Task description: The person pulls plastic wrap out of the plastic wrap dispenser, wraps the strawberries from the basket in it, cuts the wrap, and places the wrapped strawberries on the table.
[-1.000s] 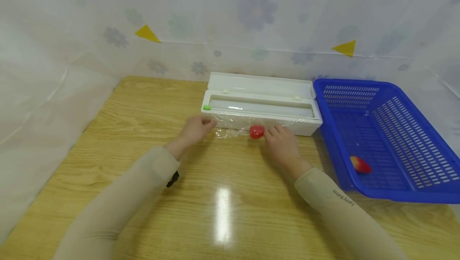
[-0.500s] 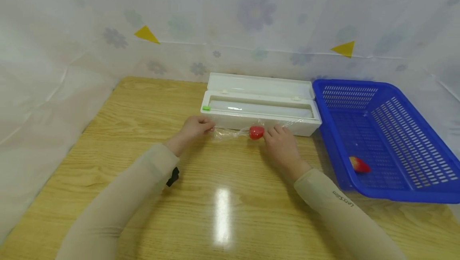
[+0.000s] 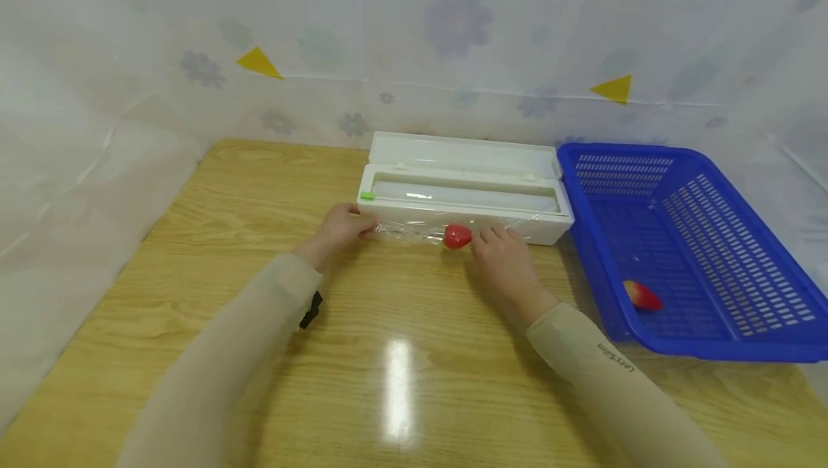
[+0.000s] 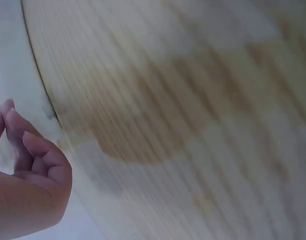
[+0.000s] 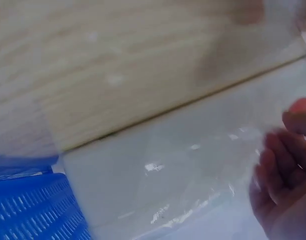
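In the head view, my left hand (image 3: 338, 229) pinches the left edge of a strip of clear cling film (image 3: 410, 231) at its fingertips. The left wrist view shows thumb and forefinger meeting there, other fingers curled. My right hand (image 3: 507, 259) pinches a red strawberry (image 3: 456, 236) at its right end, with the film around it. In the right wrist view, that strawberry (image 5: 301, 105) shows only partly beyond the thumb. Film stretches between both hands, along the front of a white cling film dispenser box (image 3: 466, 150), its lid raised and a roll (image 3: 466, 196) inside.
A blue plastic basket (image 3: 724, 349) stands at the right, against the box's right end, with another strawberry (image 3: 642, 295) in it. A green slider (image 3: 367, 195) sits at the box's left corner. Behind the wooden table (image 3: 310, 396) hangs a flowered curtain (image 3: 453, 58).
My left hand has moved left, drawing the crumpled film out flatter and tighter. The right hand and its strawberry stay nearly in place by the box.
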`<state>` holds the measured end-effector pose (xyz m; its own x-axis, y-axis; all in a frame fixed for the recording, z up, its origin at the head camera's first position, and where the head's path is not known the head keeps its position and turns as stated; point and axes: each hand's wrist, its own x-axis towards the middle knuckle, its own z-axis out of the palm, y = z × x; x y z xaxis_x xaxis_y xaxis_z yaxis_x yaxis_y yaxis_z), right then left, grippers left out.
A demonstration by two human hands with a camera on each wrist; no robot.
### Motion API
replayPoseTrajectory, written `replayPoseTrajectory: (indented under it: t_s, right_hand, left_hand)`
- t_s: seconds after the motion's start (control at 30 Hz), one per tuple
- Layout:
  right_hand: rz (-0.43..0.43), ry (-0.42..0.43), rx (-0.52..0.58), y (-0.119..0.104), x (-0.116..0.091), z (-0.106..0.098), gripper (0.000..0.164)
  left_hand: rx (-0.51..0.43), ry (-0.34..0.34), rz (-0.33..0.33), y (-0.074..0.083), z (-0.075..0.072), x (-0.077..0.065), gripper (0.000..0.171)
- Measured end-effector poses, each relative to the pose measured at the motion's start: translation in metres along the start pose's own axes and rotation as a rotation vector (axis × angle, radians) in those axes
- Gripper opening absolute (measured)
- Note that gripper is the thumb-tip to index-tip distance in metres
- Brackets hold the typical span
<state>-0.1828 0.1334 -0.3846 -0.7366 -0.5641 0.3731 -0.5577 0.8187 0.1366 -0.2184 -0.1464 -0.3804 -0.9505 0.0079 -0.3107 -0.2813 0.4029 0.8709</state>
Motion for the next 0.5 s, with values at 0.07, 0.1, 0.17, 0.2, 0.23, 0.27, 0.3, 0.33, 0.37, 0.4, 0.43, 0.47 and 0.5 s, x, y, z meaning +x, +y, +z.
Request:
replayPoseTrajectory:
  t_s: [0.07,0.1,0.17,0.2,0.23,0.27,0.3,0.33,0.37,0.4,0.43,0.47,0.5]
  right_hand:
    - [0.078,-0.111,0.074,0.0,0.003,-0.006,0.013]
    - [0.124,-0.163,0.126,0.0,0.005,-0.01,0.015]
    - [0.221,-0.243,0.237,0.0,0.01,-0.018,0.023]
    - [0.262,-0.259,0.292,0.001,0.013,-0.022,0.026]
    - [0.289,-0.264,0.329,0.001,0.016,-0.026,0.028]
    - [0.308,-0.257,0.355,0.002,0.019,-0.03,0.029]
    - [0.317,-0.238,0.371,0.003,0.022,-0.033,0.03]
    - [0.321,-0.219,0.375,0.003,0.026,-0.035,0.03]
    - [0.322,-0.203,0.372,0.003,0.029,-0.037,0.029]
    - [0.318,-0.19,0.358,0.003,0.033,-0.039,0.028]
    - [0.315,-0.185,0.345,0.003,0.038,-0.04,0.026]
    - [0.314,-0.191,0.334,0.002,0.043,-0.041,0.026]
    - [0.313,-0.199,0.333,0.002,0.049,-0.041,0.025]
  left_hand:
    - [0.043,0.0,0.023,-0.002,-0.002,0.004,0.03]
    - [0.048,-0.005,0.028,-0.003,-0.002,0.006,0.028]
    - [0.07,-0.012,0.029,-0.006,-0.004,0.009,0.028]
    - [0.079,-0.016,0.026,-0.007,-0.005,0.011,0.029]
    - [0.089,-0.02,0.02,-0.007,-0.006,0.012,0.029]
    - [0.097,-0.027,0.015,-0.008,-0.006,0.014,0.031]
    - [0.101,-0.033,0.012,-0.009,-0.007,0.015,0.032]
    - [0.103,-0.038,0.011,-0.009,-0.008,0.016,0.033]
    - [0.1,-0.046,0.015,-0.009,-0.009,0.017,0.034]
    - [0.091,-0.054,0.019,-0.009,-0.009,0.017,0.034]
    - [0.076,-0.062,0.025,-0.009,-0.01,0.018,0.034]
    - [0.058,-0.071,0.033,-0.009,-0.01,0.018,0.035]
    - [0.037,-0.083,0.052,-0.008,-0.01,0.019,0.035]
